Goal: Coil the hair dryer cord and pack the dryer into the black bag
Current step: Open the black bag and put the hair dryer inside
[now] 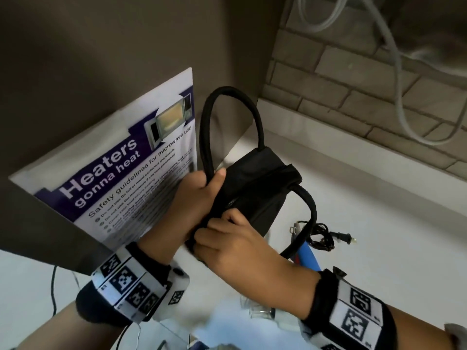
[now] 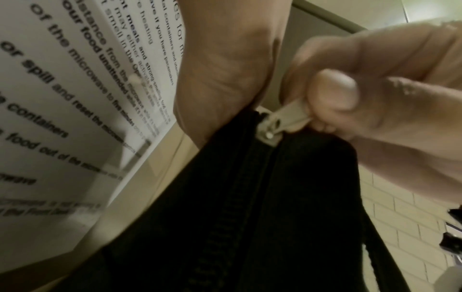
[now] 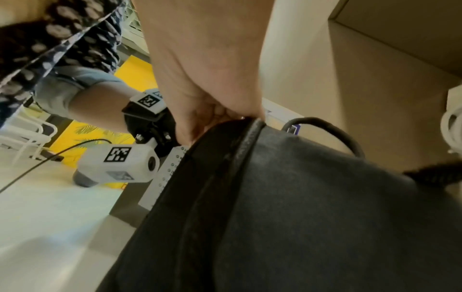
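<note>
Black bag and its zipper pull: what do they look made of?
Black bag: woven fabric, likely nylon or canvas, matte; it creases softly under the left hand gripping it. Zipper pull: seemingly metal, pale silver with a dull sheen and a small rivet; the right hand pinches it.

Bag (image 1: 255, 188) held above counter (image 1: 379, 248), btwn left hand (image 1: 194, 198) & right hand (image 1: 227, 238). Poster (image 1: 121, 168) just left of bag, vs wall. Cord plug (image 1: 343, 237) on counter, right of bag.
</note>
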A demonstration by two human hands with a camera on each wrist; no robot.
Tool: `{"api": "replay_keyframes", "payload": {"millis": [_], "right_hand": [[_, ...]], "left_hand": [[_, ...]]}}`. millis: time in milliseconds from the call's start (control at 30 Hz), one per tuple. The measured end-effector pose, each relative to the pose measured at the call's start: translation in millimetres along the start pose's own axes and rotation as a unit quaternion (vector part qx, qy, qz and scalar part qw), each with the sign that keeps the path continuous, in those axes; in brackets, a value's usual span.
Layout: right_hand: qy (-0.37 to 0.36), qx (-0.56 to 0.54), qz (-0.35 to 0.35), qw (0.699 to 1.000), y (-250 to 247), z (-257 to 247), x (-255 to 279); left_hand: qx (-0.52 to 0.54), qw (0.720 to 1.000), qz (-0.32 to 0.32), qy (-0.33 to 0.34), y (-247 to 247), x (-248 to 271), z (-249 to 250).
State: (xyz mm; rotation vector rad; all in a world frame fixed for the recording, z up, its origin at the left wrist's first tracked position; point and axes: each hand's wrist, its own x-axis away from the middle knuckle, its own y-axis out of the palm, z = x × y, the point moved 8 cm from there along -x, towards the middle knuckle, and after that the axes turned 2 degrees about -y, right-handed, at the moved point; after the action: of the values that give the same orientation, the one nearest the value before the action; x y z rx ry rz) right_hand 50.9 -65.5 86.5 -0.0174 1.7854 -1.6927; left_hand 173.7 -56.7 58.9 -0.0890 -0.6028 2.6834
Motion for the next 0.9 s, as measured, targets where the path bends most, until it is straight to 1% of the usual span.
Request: {"api": "replay_keyframes", "payload": {"millis": [67, 200, 267, 367, 467, 500, 600, 633, 700, 767, 900], "right_hand": [[-0.009, -0.001, -0.001, 1.0, 3, 1, -5], [-0.044, 0.019, 0.032, 0.998, 4, -12, -8], [-0.054, 0.038, 0.018, 0.998, 19, -22, -2], [-0.014, 0.055, 0.0, 0.998, 38, -23, 7], [0.024, 0.035, 0.018, 0.999, 29, -18, 9], [0.032, 0.031, 0.009, 0.999, 23, -15, 10], [0.059, 0.049, -0.074, 0.994, 7, -2, 16], [0.077, 0.06, -0.089, 0.991, 0, 5, 18], [0.118, 0.073, -0.09, 0.986, -14, 17, 24], [0.139, 0.077, -0.101, 0.982, -23, 20, 31], [0.174, 0.029, -0.123, 0.977, -38, 23, 53]], "left_hand": [[-0.011, 1.0, 0.003, -0.002, -1, -1, -1], [-0.001, 1.0, 0.007, -0.017, -6, -5, -5], [0.003, 1.0, 0.009, -0.018, -7, -3, -4], [0.004, 1.0, 0.002, -0.011, -5, -3, -6], [0.012, 1.0, -0.006, -0.012, -7, -4, -8], [0.024, 1.0, -0.011, -0.013, -8, -5, -8], [0.042, 0.999, -0.027, -0.009, -10, -5, -7], [0.044, 0.998, -0.037, -0.003, -9, -5, -6], [0.049, 0.998, -0.05, 0.001, -6, -4, -6], [0.039, 0.998, -0.05, -0.001, -7, -3, -7], [0.031, 0.999, -0.034, 0.008, -13, 6, -3]]}}
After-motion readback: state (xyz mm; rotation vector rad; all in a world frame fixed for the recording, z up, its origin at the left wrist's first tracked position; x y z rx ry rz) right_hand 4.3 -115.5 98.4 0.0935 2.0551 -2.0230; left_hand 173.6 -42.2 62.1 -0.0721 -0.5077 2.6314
